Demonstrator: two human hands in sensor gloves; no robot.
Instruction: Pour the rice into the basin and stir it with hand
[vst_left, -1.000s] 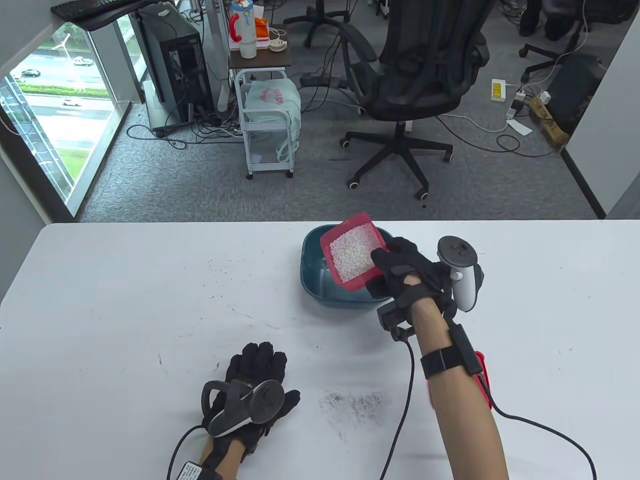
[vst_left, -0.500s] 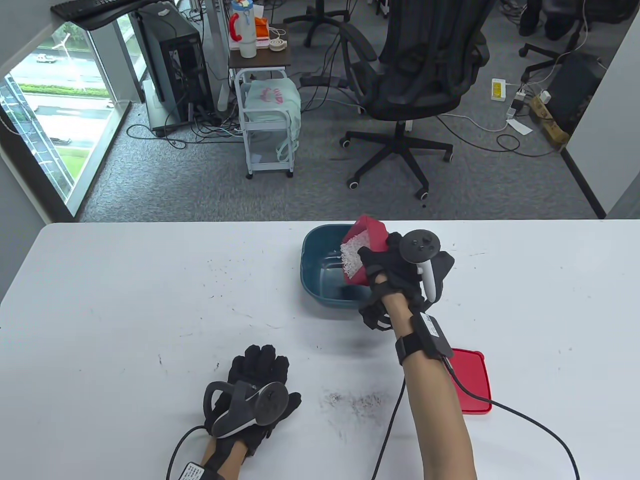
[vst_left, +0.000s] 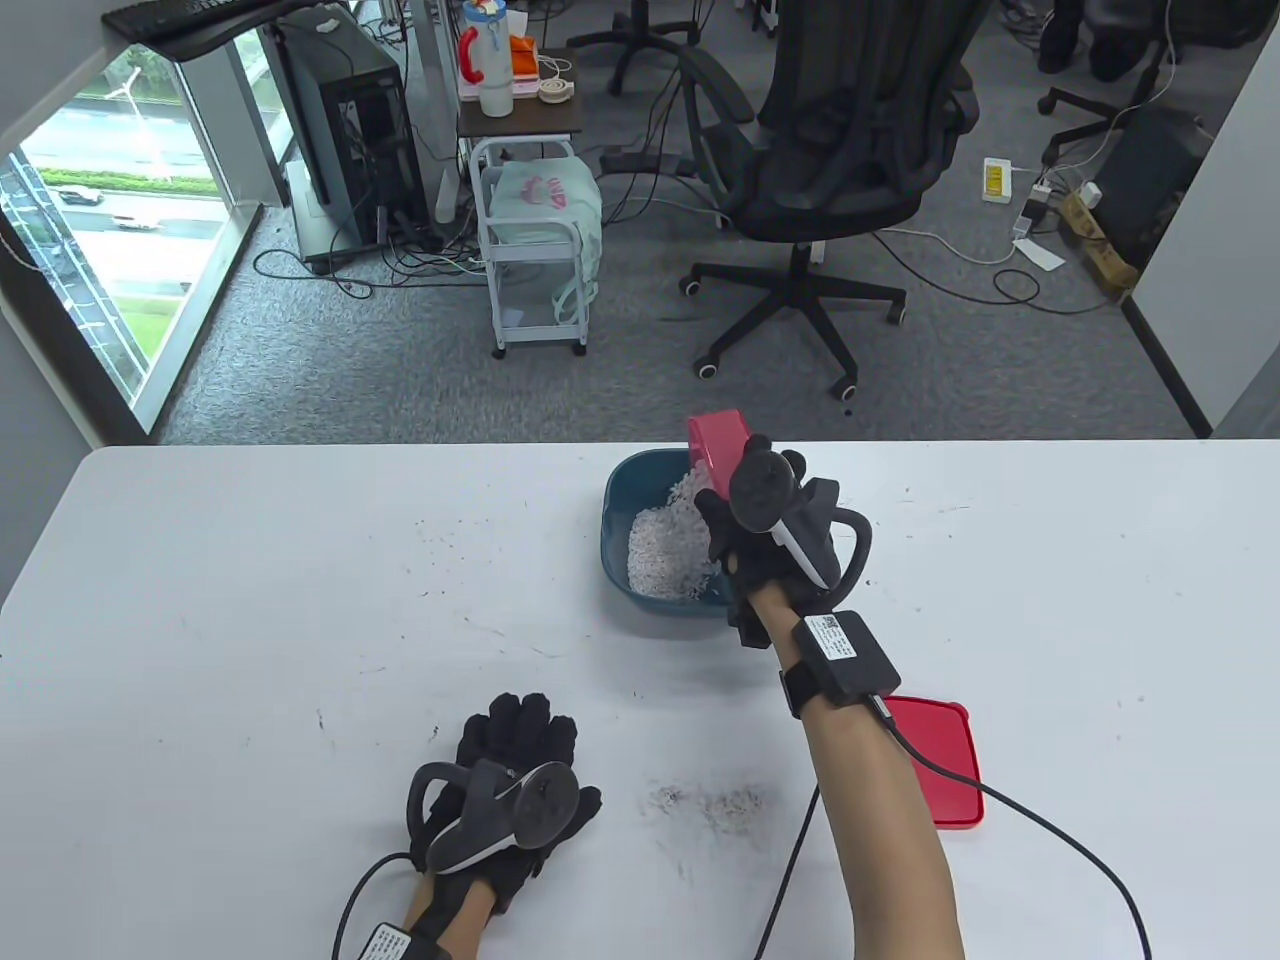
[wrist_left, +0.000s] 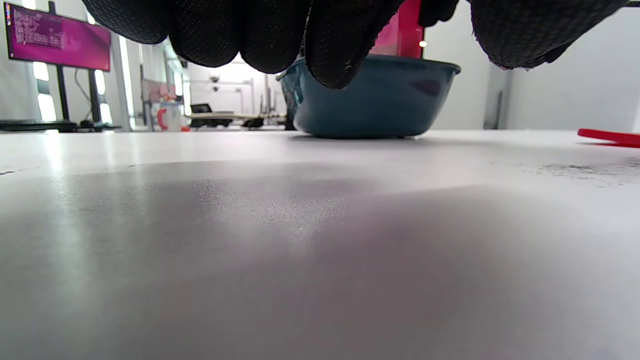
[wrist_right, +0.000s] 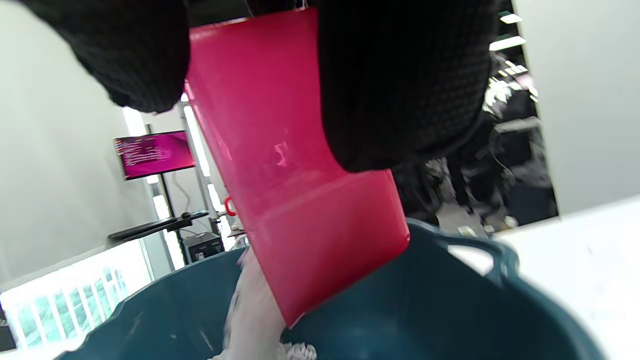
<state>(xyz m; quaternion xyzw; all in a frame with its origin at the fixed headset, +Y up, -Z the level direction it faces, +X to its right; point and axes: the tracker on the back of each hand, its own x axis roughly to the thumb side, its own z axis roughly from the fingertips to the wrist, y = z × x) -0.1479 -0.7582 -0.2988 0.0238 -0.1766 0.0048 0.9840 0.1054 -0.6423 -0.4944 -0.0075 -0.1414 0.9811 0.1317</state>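
right hand (vst_left: 745, 520) gripping — tipped, left hand (vst_left: 510, 790) flat

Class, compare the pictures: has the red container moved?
Yes. The red container has tipped further over the blue basin, which sits unmoved, spilling rice into it.

White rice (vst_left: 665, 555), teal basin (vst_left: 615, 520), red box (vst_left: 717, 440).

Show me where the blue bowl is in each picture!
Table view: the blue basin sits at the table's far middle, rice inside.
Left wrist view: upper middle, behind the fingers.
Right wrist view: along the bottom, under the tipped red box.
Shared landmark: that red box, in all three.
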